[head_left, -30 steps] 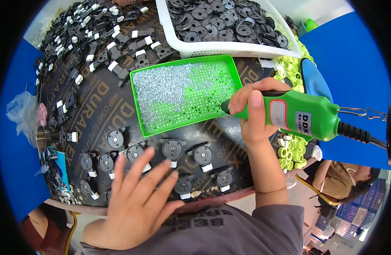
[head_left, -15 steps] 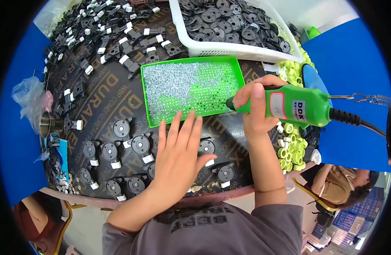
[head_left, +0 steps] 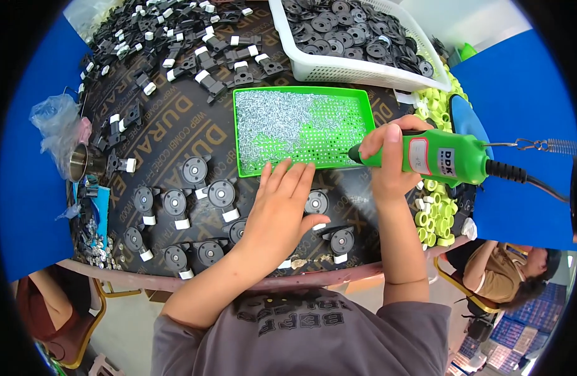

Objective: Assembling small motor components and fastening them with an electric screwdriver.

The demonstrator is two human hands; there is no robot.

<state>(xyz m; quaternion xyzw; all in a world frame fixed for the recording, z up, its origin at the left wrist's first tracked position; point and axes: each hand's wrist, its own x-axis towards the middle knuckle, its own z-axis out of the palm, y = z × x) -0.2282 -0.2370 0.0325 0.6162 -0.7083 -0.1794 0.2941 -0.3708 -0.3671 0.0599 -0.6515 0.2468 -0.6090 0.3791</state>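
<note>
My right hand point(head_left: 391, 166) is wrapped round a green electric screwdriver point(head_left: 458, 156), its dark nose pointing left over the right side of a shallow green tray point(head_left: 368, 108). Small silver screws point(head_left: 266, 116) lie thickest in the tray's left half. My left hand point(head_left: 277, 210) lies palm down with fingers stretched, fingertips at the tray's near edge and thumb out to the right. Nothing shows in its grasp, though its underside is hidden. Around it on the table sit several black discs on brackets with white ends point(head_left: 221, 195), some partly covered by the hand.
A white basket point(head_left: 370, 76) of black discs stands behind the tray. Black brackets with white ends point(head_left: 207, 78) pile up at far left. Yellow-green rings point(head_left: 436, 216) lie at right. A metal cup point(head_left: 86, 161) stands at left. The screwdriver hangs from a spring point(head_left: 555, 146); a person point(head_left: 508, 269) sits at right.
The view has shifted, so the table's things appear farther right and slightly higher. My left fingers have drawn closer together at the tray's near edge. The right hand keeps its hold on the screwdriver.
</note>
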